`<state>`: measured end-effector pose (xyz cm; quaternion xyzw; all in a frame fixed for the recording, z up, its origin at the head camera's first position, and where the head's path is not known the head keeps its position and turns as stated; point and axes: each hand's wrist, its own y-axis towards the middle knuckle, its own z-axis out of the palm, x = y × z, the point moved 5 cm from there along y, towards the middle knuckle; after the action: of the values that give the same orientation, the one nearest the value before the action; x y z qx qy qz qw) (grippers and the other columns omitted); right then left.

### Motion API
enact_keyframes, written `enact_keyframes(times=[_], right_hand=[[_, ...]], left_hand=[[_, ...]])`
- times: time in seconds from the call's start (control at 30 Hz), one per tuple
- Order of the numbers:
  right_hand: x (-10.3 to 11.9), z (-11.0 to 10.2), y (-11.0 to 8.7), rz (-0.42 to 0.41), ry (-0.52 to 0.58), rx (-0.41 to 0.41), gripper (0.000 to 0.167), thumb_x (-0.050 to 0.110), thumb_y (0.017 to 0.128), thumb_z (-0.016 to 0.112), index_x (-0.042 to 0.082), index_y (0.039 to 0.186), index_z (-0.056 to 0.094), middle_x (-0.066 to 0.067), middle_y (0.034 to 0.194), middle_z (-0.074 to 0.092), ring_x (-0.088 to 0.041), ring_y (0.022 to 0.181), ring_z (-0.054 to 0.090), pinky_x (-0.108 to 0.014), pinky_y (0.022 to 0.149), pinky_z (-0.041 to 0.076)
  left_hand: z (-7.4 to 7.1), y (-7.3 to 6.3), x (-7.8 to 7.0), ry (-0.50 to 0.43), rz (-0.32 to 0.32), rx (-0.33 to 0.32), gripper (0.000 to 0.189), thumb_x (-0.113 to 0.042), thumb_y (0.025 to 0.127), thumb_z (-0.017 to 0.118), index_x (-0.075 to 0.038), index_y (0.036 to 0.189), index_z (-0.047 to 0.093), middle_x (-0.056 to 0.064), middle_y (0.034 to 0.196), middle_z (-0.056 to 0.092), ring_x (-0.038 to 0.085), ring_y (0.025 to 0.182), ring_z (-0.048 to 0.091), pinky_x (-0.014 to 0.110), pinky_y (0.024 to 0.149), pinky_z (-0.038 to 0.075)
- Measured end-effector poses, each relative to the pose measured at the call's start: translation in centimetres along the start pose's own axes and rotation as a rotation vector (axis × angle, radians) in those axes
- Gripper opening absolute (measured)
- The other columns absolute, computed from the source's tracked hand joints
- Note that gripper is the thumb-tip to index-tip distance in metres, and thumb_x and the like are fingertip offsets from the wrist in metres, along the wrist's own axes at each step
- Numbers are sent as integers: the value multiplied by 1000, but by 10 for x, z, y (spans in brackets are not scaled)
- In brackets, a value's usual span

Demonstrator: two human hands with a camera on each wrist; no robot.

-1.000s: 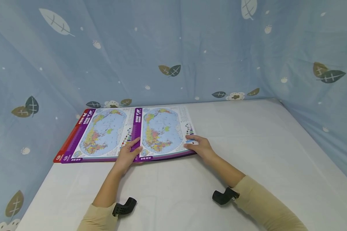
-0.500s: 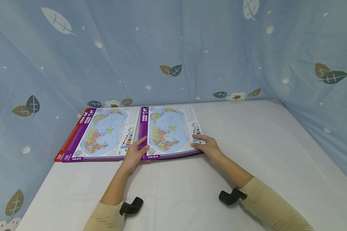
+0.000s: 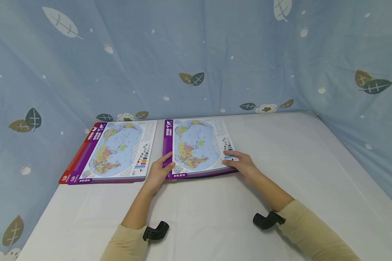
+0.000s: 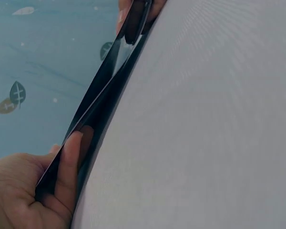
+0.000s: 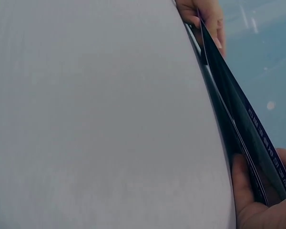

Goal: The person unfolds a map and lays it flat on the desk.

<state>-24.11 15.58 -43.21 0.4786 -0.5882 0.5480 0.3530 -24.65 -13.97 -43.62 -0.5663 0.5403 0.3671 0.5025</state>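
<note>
Both hands hold a purple-bordered world map (image 3: 197,145) by its near edge, in the middle of the table. My left hand (image 3: 158,174) pinches its near left corner, thumb on top and fingers below. My right hand (image 3: 243,165) grips the near right corner the same way. In the left wrist view, the dark underside layers (image 4: 100,90) part slightly, and left-hand fingers (image 4: 69,157) reach between them. The right wrist view shows the edge layers (image 5: 229,100) spread apart likewise. To the left lies a second, matching world map (image 3: 119,150), over a red-bordered sheet (image 3: 76,159).
A white cloth (image 3: 202,210) covers the table. Behind it hangs a blue curtain (image 3: 196,47) with leaf prints, also closing off both sides. A black wrist mount (image 3: 156,231) sits on the left sleeve and another mount (image 3: 268,219) on the right one.
Both hands have carried the held map to the right. It overlapped the left map before, and now a strip of white tablecloth shows between them. The left map and red sheet have stayed put.
</note>
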Motion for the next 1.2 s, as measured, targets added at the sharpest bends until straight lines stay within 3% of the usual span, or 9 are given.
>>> enact_keyframes(times=[0.07, 0.2, 0.37, 0.6, 0.77, 0.97, 1.2], right_hand=[[-1, -4, -1, 4, 10, -2, 54, 13, 85, 70, 6, 135, 52, -12, 152, 32, -28, 143, 19, -41, 114, 27], [-2, -10, -2, -9, 6, -3, 55, 14, 86, 69, 5, 136, 50, -13, 153, 29, -30, 143, 17, -42, 115, 25], [-5, -15, -5, -50, -15, 6, 55, 14, 87, 68, 4, 137, 48, -15, 152, 29, -31, 144, 16, -44, 116, 23], [-7, -28, -6, -55, -18, -18, 57, 16, 86, 69, 4, 137, 48, -17, 153, 28, -34, 144, 14, -47, 117, 15], [-9, -36, -9, -35, 7, -14, 56, 15, 88, 67, 4, 139, 46, -16, 154, 24, -32, 144, 13, -45, 117, 18], [-10, -40, -10, -33, 26, -35, 55, 14, 88, 67, 5, 138, 47, -15, 154, 26, -31, 143, 16, -45, 117, 18], [-2, -41, -14, -100, 15, -62, 53, 13, 87, 67, 4, 136, 49, -16, 150, 33, -30, 142, 21, -45, 117, 20]], left_hand=[[4, 0, -2, -9, 1, 4, 52, -11, 96, 53, -7, 145, 36, 19, 149, 34, 33, 135, 35, 41, 108, 37], [10, 0, -2, -72, -17, 32, 51, -11, 98, 49, -10, 147, 34, 20, 145, 39, 33, 110, 57, 39, 84, 55], [14, 1, -2, -135, -34, 45, 50, -10, 99, 48, -11, 147, 34, 21, 142, 40, 20, 85, 63, 36, 67, 59], [27, 5, -4, -146, -44, 57, 51, -11, 98, 49, -11, 147, 35, 19, 142, 41, 22, 89, 63, 36, 67, 59], [36, 8, -3, -176, -53, 70, 48, -13, 100, 45, -13, 147, 35, 19, 138, 45, 23, 87, 64, 39, 66, 59], [39, 9, -4, -227, -54, 82, 43, -16, 103, 36, -13, 147, 35, 20, 136, 45, 24, 85, 64, 42, 64, 59], [39, 10, -6, -233, -50, 85, 44, -15, 103, 38, -14, 147, 34, 21, 134, 47, 22, 84, 64, 41, 63, 59]])
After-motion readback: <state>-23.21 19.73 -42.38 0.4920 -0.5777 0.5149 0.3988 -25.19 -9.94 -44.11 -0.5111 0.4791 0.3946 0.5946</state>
